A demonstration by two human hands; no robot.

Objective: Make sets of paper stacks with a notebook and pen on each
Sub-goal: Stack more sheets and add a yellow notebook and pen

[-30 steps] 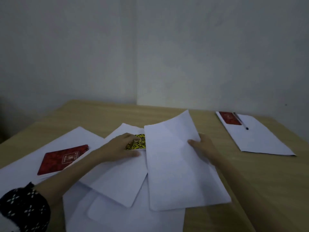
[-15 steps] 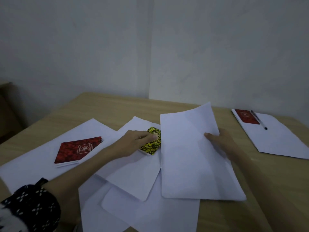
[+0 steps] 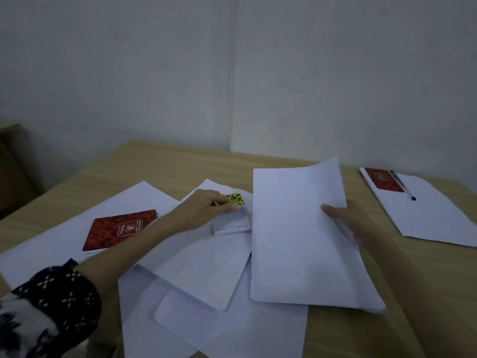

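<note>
Wooden table point(image 3: 180, 161): left hand point(image 3: 206, 206) has tilted the gripped yellow notebook point(image 3: 233, 215) up; right hand point(image 3: 353, 218) still pinches paper stack point(image 3: 302, 241).

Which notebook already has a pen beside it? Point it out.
The red notebook at the far right, on its own paper stack, with the pen alongside. The left red notebook and yellow notebook show no pen.

- We see a dim picture with a cold, bluish-grey cast; the white wall point(image 3: 335, 73) looks grey.
- The light is soft and even; we cannot tell its source, and we find only faint shadows under the paper edges.
- No glare appears on the wooden table point(image 3: 180, 164).
- The left hand point(image 3: 206, 208) and the yellow-black notebook point(image 3: 236, 199) are blurred.
- The edges bend slightly from the wide lens.
</note>
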